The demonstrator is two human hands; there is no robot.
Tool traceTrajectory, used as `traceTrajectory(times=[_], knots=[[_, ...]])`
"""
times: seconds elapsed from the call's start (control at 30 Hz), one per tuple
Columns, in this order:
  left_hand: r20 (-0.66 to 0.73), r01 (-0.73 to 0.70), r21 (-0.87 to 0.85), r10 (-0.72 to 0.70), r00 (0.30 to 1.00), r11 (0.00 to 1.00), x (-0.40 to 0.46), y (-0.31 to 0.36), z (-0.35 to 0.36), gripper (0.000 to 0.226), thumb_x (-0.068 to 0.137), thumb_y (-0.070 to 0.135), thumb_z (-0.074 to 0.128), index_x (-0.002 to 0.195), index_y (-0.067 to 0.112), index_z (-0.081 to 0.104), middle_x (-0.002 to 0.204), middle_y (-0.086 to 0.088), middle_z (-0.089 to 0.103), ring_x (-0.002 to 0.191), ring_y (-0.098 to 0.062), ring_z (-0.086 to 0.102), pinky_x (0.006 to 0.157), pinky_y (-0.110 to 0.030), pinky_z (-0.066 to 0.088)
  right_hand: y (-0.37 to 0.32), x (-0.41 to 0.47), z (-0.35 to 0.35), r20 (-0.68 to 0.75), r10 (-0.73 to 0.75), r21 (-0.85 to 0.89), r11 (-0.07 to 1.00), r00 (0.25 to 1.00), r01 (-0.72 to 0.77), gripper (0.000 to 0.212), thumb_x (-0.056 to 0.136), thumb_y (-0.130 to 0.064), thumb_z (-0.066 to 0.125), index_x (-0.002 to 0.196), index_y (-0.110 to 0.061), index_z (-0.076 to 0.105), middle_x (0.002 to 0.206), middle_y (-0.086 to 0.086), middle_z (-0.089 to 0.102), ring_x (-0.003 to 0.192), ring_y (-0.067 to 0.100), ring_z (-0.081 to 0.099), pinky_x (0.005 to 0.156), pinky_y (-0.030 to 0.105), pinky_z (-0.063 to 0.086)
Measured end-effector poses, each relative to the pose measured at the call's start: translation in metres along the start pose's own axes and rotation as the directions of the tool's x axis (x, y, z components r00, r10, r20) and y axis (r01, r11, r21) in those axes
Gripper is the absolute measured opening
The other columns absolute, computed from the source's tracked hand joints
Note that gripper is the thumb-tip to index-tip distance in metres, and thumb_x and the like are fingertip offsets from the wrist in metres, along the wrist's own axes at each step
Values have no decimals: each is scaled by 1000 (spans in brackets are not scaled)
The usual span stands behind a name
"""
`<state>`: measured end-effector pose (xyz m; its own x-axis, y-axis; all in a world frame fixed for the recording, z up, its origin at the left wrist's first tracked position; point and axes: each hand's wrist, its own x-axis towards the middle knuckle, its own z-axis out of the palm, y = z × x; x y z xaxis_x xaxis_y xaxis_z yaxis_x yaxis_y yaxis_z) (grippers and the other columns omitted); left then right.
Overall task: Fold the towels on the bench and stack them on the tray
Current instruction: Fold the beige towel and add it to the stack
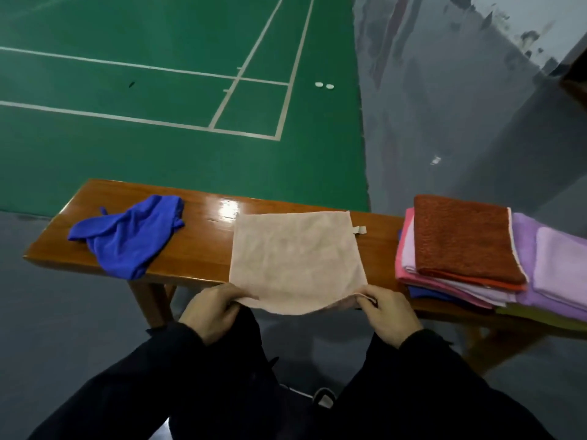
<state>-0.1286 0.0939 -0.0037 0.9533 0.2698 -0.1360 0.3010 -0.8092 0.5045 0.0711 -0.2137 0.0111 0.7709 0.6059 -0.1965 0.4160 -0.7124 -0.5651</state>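
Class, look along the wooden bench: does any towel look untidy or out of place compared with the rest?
Yes. The crumpled blue towel lies bunched at the left end of the glossy wooden bench, unfolded, unlike the flat beige towel and the neat stack topped by a rust-orange folded towel on the right.

A green court floor (pixel 143 160) marked with white lines (pixel 149 69) is seen beyond the seating. Two small white discs (pixel 324 85) are seen lying close together on the green, just beside the court's right edge. A small dark mark (pixel 131 84) is seen on the green farther left. Grey floor (pixel 444 122) is seen to the right of the court, and a small white scrap (pixel 435 160) lies on it.
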Motion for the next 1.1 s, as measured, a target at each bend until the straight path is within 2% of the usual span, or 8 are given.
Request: traceTrajectory(times=[0.13,0.27,0.37,0.47,0.67,0.77,0.97,1.1], knots=[[-4,87,-223,-91,996,971,17,0,-12,23,98,12,54,100,25,72,96,13,72,88,-3,65,81,-31,52,-19,29,-15,-91,7,55,998,996,-2,13,97,-17,61,91,-23,71,89,-5,73,86,18,66,78,39,54],[-151,175,-346,-239,959,922,59,0,-33,18,100,23,59,88,21,72,81,3,71,78,-15,65,66,-33,50,-43,82,-35,-230,29,107,994,973,-4,11,95,-20,64,98,-20,74,97,-3,75,92,19,67,84,36,55],[-190,275,-422,-381,905,864,93,-7,-41,17,97,27,61,86,20,72,86,2,72,84,-20,66,72,-35,54,-58,122,-41,-257,103,91,992,961,-82,14,96,-22,60,101,-22,72,99,-2,73,88,18,65,79,30,49],[-163,354,-449,-465,870,821,118,-16,-40,15,94,27,65,100,19,76,96,1,75,93,-23,67,85,-41,58,-64,154,-37,-256,149,82,988,955,-132,11,95,-22,59,97,-24,70,96,-3,71,90,20,64,76,30,48],[-207,398,-436,-521,828,807,141,-23,-37,18,94,30,65,81,19,71,78,3,70,77,-20,64,60,-29,43,-56,186,-22,-268,207,13,977,941,-211,17,95,-25,58,97,-22,74,99,2,75,92,27,66,79,33,53],[-273,363,-391,-483,832,846,146,-17,-40,24,96,28,62,73,21,66,75,6,68,73,-15,63,62,-30,47,-48,195,-18,-299,217,-19,972,929,-234,18,96,-29,56,97,-24,73,99,3,75,90,29,66,79,36,55],[-301,408,-300,-491,817,862,155,-20,-29,17,95,31,60,91,17,68,89,-2,69,84,-25,65,75,-37,54,-37,204,-5,-303,180,-121,967,936,-226,20,99,-35,54,108,-25,69,109,3,71,95,27,64,80,36,53],[-306,361,-439,-515,801,823,151,-19,-23,51,93,33,62,139,14,55,128,-7,62,111,-20,59,96,-35,48,-36,204,4,-320,180,-37,979,930,-202,46,93,-49,64,133,-27,59,132,2,59,117,24,58,99,42,52]])
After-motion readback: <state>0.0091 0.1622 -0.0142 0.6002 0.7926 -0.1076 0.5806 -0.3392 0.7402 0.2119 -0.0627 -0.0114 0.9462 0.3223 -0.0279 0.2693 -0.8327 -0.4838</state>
